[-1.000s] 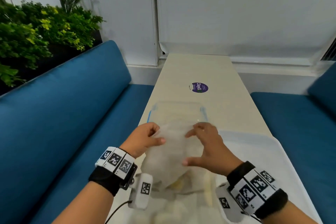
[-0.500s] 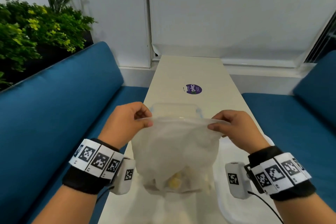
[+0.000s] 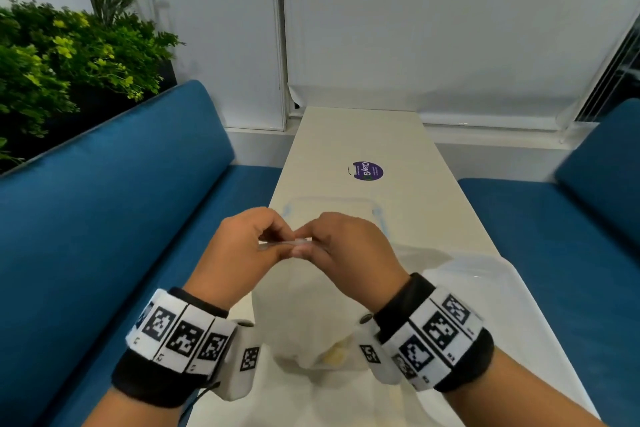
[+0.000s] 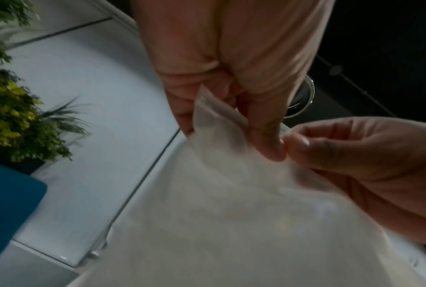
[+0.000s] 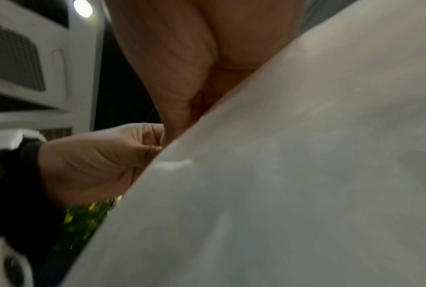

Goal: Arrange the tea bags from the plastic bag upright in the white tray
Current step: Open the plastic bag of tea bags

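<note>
A translucent white plastic bag [image 3: 304,315] hangs between my wrists over the table, with yellowish tea bags [image 3: 332,354] showing faintly at its bottom. My left hand [image 3: 277,243] and right hand [image 3: 320,244] meet at the bag's top edge, and both pinch it, fingertips almost touching. The left wrist view shows the left hand [image 4: 231,108] pinching the bag's top edge [image 4: 216,116], with the right hand [image 4: 305,147] pinching right beside it. The bag [image 5: 293,174] fills the right wrist view. The white tray [image 3: 485,270] lies to the right on the table, partly behind my right wrist.
A clear lidded container [image 3: 332,206] with blue clips sits on the narrow cream table [image 3: 360,135] just beyond my hands. Farther on is a purple round sticker [image 3: 367,170]. Blue sofas [image 3: 104,218] flank both sides, and plants [image 3: 52,69] stand at the far left.
The hands held the bag's mouth stretched wide apart half a second ago. They have now come together at the middle of its top edge, pinching it there.
</note>
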Demonstrator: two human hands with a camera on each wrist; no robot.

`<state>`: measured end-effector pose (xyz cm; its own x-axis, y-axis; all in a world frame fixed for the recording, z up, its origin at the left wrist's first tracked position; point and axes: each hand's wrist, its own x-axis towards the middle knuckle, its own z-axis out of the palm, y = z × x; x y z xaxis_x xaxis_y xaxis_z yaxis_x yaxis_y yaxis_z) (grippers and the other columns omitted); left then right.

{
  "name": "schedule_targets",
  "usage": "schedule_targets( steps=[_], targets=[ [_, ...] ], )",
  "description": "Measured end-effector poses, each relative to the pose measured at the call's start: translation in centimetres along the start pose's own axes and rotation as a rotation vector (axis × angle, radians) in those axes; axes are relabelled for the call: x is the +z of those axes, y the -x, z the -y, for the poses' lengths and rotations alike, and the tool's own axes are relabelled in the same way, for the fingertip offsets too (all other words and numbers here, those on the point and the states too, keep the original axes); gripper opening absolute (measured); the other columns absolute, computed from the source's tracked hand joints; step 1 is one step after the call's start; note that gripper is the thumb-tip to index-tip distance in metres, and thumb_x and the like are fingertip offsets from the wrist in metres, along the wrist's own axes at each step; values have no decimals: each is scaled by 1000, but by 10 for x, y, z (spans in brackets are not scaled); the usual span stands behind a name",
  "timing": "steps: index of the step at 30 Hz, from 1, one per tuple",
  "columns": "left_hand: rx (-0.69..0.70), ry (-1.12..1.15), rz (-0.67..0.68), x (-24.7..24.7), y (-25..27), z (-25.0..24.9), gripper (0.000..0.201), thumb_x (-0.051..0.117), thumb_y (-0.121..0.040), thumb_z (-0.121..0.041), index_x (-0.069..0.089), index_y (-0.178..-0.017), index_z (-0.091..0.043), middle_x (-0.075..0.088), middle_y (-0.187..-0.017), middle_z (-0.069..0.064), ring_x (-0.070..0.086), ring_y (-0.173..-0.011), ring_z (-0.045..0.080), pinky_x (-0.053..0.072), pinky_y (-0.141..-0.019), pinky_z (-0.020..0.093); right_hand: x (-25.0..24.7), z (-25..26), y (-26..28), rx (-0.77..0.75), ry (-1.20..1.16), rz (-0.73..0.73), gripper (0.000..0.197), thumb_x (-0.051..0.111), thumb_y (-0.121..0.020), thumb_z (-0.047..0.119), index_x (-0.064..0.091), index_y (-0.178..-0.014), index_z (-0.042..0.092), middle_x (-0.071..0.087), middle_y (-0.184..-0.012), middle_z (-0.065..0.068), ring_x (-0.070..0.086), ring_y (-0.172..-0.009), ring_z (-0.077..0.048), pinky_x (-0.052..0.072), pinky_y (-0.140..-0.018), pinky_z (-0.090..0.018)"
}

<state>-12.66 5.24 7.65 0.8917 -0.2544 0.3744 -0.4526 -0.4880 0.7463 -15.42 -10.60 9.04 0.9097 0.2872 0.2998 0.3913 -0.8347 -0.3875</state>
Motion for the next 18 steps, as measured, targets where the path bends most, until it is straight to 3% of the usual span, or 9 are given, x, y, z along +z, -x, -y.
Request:
schedule_targets(
  steps=[3, 5, 7, 9, 11, 12, 14, 18],
  targets=[
    [-15, -11, 52, -8, 4, 1, 15, 81, -67, -14, 66, -65, -17, 66, -73, -9, 59, -68, 6, 47, -62, 12, 5, 3, -1, -42, -2, -14, 34, 48, -92, 45, 67, -104, 19, 65, -95, -1, 59, -87, -22, 41, -71, -31],
    [-15, -29, 36, -10, 3, 4, 19, 80, -67, -5, 65, -63, -17, 66, -69, -6, 58, -65, 2, 45, -60, 9, 2, -1, 1, -18, 33, 11, 29, 48, -92, 43, 64, -99, 20, 64, -95, 1, 58, -88, -20, 40, -71, -31],
    [-40, -35, -20, -13, 2, 10, 22, 77, -67, 2, 66, -63, -16, 64, -61, -4, 57, -64, -2, 44, -61, 6, -9, -20, 9, 80, 32, 10, 19, 54, -91, 37, 64, -95, 21, 65, -96, 5, 58, -90, -18, 41, -75, -31],
    [-69, -20, -81, -21, 4, 17, 25, 74, -69, 5, 65, -64, -17, 65, -66, -6, 56, -65, -4, 42, -63, 4, -25, -49, 25, 211, -12, -37, 11, 60, -87, 33, 65, -85, 23, 67, -90, 6, 59, -87, -16, 45, -77, -32],
    [-77, 15, -102, -25, 6, 23, 30, 71, -72, 7, 65, -65, -21, 64, -65, -2, 57, -67, -4, 42, -64, 3, -41, -75, 44, 306, -87, -97, 10, 65, -85, 29, 63, -75, 27, 67, -81, 10, 61, -80, -10, 45, -72, -22],
    [-65, 17, -91, -25, 7, 26, 31, 70, -74, 7, 65, -67, -23, 65, -70, -2, 58, -69, -4, 43, -65, 4, -46, -84, 51, 334, -113, -112, 14, 66, -85, 27, 61, -72, 29, 67, -78, 12, 60, -78, -5, 43, -68, -12],
    [-5, -18, -41, -21, 5, 28, 34, 68, -77, 5, 67, -72, -29, 66, -82, -10, 60, -75, 0, 48, -72, 13, -48, -92, 62, 377, -144, -127, 18, 65, -86, 22, 58, -72, 32, 65, -78, 15, 58, -76, 1, 42, -65, -5],
    [149, -135, 65, -10, -1, 27, 39, 64, -80, 5, 64, -84, -34, 61, -94, -14, 61, -85, 5, 53, -79, 31, -35, -87, 68, 287, -221, -172, 33, 68, -82, 13, 59, -92, 43, 62, -95, 20, 57, -84, 0, 45, -72, -10]
  ],
)
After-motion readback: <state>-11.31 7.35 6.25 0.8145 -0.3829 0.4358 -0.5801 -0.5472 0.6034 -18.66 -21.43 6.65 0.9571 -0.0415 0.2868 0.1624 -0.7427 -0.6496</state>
